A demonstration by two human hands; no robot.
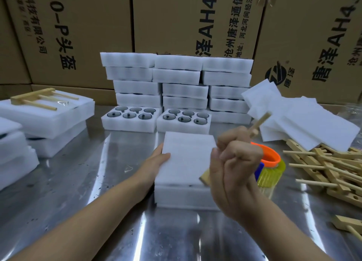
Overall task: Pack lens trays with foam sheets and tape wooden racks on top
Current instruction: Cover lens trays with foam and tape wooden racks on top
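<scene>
A foam sheet (pixel 186 158) covers the tray (pixel 182 198) at bench centre, steadied by the left hand (pixel 156 162), fingers loosely spread. The right hand (pixel 235 162), grip closed on a wooden rack (pixel 260 121), holds it above. Taping remains; two open lens trays (pixel 129 119) wait behind.

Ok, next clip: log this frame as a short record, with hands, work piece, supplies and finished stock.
left hand: flat on the foam sheet, at its left edge
right hand: closed grip on a wooden rack, raised above the sheet
work piece: tray under the sheet, contents hidden
open trays: two, six lenses each
tape dispenser: behind the right hand
spare racks: pile at right
finished stock: taped pack at left
</scene>
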